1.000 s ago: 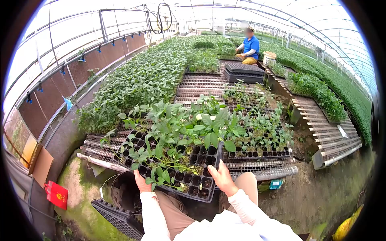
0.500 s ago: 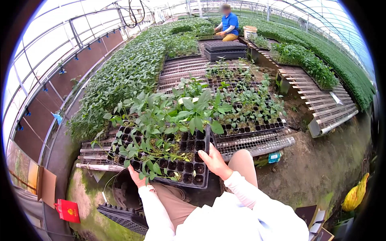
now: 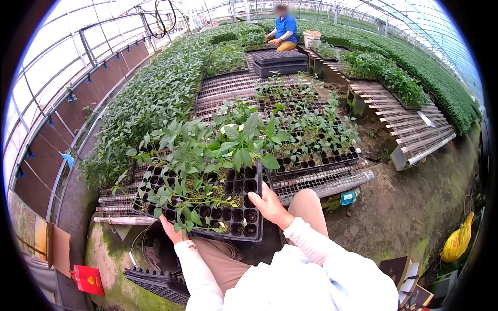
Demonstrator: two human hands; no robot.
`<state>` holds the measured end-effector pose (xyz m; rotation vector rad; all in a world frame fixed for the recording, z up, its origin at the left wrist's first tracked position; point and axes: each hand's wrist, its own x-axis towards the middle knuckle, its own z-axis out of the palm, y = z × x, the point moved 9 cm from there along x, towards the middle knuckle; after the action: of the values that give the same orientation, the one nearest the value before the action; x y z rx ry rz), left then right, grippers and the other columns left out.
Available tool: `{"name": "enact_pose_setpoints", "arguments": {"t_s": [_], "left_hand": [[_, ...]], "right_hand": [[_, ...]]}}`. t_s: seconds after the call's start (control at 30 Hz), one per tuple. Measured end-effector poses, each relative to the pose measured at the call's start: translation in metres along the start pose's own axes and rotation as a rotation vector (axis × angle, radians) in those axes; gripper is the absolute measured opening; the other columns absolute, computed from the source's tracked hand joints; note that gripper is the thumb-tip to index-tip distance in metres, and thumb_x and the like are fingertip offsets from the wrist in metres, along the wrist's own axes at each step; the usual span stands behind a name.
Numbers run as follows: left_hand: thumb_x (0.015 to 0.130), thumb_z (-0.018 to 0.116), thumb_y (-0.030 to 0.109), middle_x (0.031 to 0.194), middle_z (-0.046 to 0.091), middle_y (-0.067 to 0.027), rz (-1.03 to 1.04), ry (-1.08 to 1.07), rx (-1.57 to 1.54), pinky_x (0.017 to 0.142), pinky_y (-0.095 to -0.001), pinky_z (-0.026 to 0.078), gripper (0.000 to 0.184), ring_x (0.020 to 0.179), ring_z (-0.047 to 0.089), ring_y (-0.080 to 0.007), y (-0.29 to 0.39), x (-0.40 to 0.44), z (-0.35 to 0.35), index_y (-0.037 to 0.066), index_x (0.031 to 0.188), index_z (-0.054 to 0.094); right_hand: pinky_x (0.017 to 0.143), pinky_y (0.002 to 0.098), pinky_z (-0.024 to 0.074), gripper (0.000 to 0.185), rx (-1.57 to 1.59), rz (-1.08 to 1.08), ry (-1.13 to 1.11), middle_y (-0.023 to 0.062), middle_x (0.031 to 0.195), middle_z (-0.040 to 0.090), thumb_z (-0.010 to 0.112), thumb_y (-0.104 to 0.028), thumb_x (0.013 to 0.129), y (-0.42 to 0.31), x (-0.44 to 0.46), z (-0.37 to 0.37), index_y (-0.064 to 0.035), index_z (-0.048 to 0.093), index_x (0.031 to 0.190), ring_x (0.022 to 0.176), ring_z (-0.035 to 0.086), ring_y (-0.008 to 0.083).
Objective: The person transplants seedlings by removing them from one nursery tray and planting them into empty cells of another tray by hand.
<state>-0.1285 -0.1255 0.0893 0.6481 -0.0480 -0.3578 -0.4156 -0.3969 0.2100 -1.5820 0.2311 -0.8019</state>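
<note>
A black seedling tray (image 3: 237,213) is held in front of my knees, its near edge over my lap. Leafy green seedlings (image 3: 244,142) crowd its far part and some stems lie across the cells. Many near cells show only dark soil or nothing. My left hand (image 3: 173,229) grips the near left edge, its fingers partly hidden beneath. On the right side edge, my right hand (image 3: 272,207) is closed with the thumb on top. Behind it, another tray (image 3: 316,167) with sparser seedlings lies on the slatted bench (image 3: 324,184).
Stacked black trays (image 3: 280,63) stand farther back, near a person in a blue shirt (image 3: 286,30) and a white bucket (image 3: 312,39). More trays (image 3: 155,290) lean low on the left, beside a red bag (image 3: 88,279). A second bench (image 3: 415,124) runs along the right.
The whole view has shifted slightly, so the background sits a little farther left and higher. Both hands keep their hold on the tray, which has barely moved.
</note>
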Motion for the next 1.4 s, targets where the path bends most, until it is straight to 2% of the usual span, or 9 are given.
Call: {"name": "enact_pose_setpoints", "arguments": {"t_s": [0.07, 0.13, 0.27, 0.43, 0.53, 0.77, 0.8, 0.87, 1.4], "left_hand": [[0.099, 0.052, 0.055, 0.130, 0.060, -0.0172, -0.007, 0.005, 0.008, 0.097, -0.0431, 0.052, 0.066, 0.112, 0.062, -0.0311, -0.001, 0.002, -0.007, 0.004, 0.140, 0.046], [0.102, 0.048, 0.048, 0.136, 0.058, -0.0080, -0.080, -0.026, -0.046, 0.101, -0.0461, 0.049, 0.054, 0.120, 0.058, -0.0296, -0.005, 0.005, -0.008, 0.009, 0.139, 0.052], [0.103, 0.047, 0.047, 0.137, 0.057, -0.0083, -0.059, -0.002, -0.018, 0.101, -0.0464, 0.049, 0.053, 0.120, 0.057, -0.0298, -0.003, 0.006, -0.014, 0.009, 0.140, 0.051], [0.103, 0.050, 0.019, 0.138, 0.051, -0.0093, 0.107, -0.111, 0.171, 0.098, -0.0436, 0.053, 0.046, 0.118, 0.057, -0.0279, 0.006, 0.004, -0.008, 0.012, 0.146, 0.040], [0.099, 0.051, 0.006, 0.138, 0.049, -0.0099, 0.072, -0.102, 0.097, 0.097, -0.0418, 0.054, 0.051, 0.116, 0.057, -0.0265, 0.005, 0.001, -0.005, 0.012, 0.147, 0.036], [0.096, 0.055, 0.001, 0.138, 0.048, -0.0112, 0.133, -0.163, 0.175, 0.097, -0.0423, 0.054, 0.056, 0.115, 0.057, -0.0262, 0.010, -0.006, 0.011, 0.011, 0.148, 0.035], [0.098, 0.053, 0.027, 0.137, 0.052, -0.0136, 0.161, -0.096, 0.238, 0.099, -0.0426, 0.051, 0.051, 0.116, 0.058, -0.0289, 0.010, -0.009, 0.011, 0.007, 0.144, 0.041], [0.101, 0.050, 0.053, 0.137, 0.057, -0.0160, 0.187, -0.031, 0.301, 0.102, -0.0429, 0.048, 0.064, 0.118, 0.059, -0.0316, 0.011, -0.008, 0.006, 0.003, 0.141, 0.048], [0.099, 0.053, 0.054, 0.136, 0.057, -0.0167, 0.173, -0.016, 0.277, 0.101, -0.0447, 0.049, 0.067, 0.117, 0.059, -0.0318, 0.011, -0.007, 0.005, 0.004, 0.141, 0.047]], "right_hand": [[0.095, 0.0331, 0.0446, 0.043, 0.001, 0.011, -0.002, 0.0106, 0.119, 0.063, 0.056, -0.017, 0.100, 0.001, 0.000, 0.000, 0.0009, 0.045, 0.138, 0.106, 0.056, 0.0167], [0.095, 0.0328, 0.0448, 0.044, -0.005, 0.014, -0.006, 0.0102, 0.118, 0.063, 0.056, -0.017, 0.100, 0.002, 0.001, 0.001, 0.0010, 0.045, 0.138, 0.105, 0.056, 0.0162], [0.095, 0.0324, 0.0447, 0.045, -0.003, 0.014, -0.004, 0.0103, 0.119, 0.063, 0.056, -0.017, 0.100, -0.006, 0.002, 0.002, 0.0014, 0.044, 0.139, 0.106, 0.056, 0.0161], [0.097, 0.0331, 0.0446, 0.046, -0.032, -0.006, -0.004, 0.0120, 0.123, 0.063, 0.056, -0.017, 0.100, -0.004, 0.002, 0.002, 0.0019, 0.044, 0.140, 0.110, 0.057, 0.0179], [0.097, 0.0337, 0.0449, 0.046, -0.047, -0.014, -0.007, 0.0128, 0.123, 0.064, 0.056, -0.018, 0.100, -0.006, 0.002, 0.001, 0.0022, 0.044, 0.140, 0.110, 0.058, 0.0193], [0.097, 0.0347, 0.0452, 0.047, -0.076, -0.021, -0.001, 0.0148, 0.123, 0.064, 0.056, -0.020, 0.100, -0.005, 0.001, 0.000, 0.0026, 0.044, 0.139, 0.110, 0.060, 0.0217], [0.097, 0.0349, 0.0452, 0.046, -0.069, -0.010, -0.007, 0.0150, 0.123, 0.064, 0.056, -0.020, 0.100, -0.004, 0.001, 0.000, 0.0029, 0.044, 0.139, 0.110, 0.060, 0.0221], [0.097, 0.0352, 0.0452, 0.046, -0.063, 0.002, -0.011, 0.0153, 0.122, 0.064, 0.056, -0.020, 0.100, -0.004, 0.001, 0.000, 0.0031, 0.044, 0.138, 0.110, 0.060, 0.0226], [0.097, 0.0360, 0.0456, 0.049, -0.083, -0.004, 0.002, 0.0163, 0.123, 0.063, 0.055, -0.022, 0.099, 0.000, 0.000, 0.000, 0.0033, 0.043, 0.139, 0.109, 0.060, 0.0243]]}}
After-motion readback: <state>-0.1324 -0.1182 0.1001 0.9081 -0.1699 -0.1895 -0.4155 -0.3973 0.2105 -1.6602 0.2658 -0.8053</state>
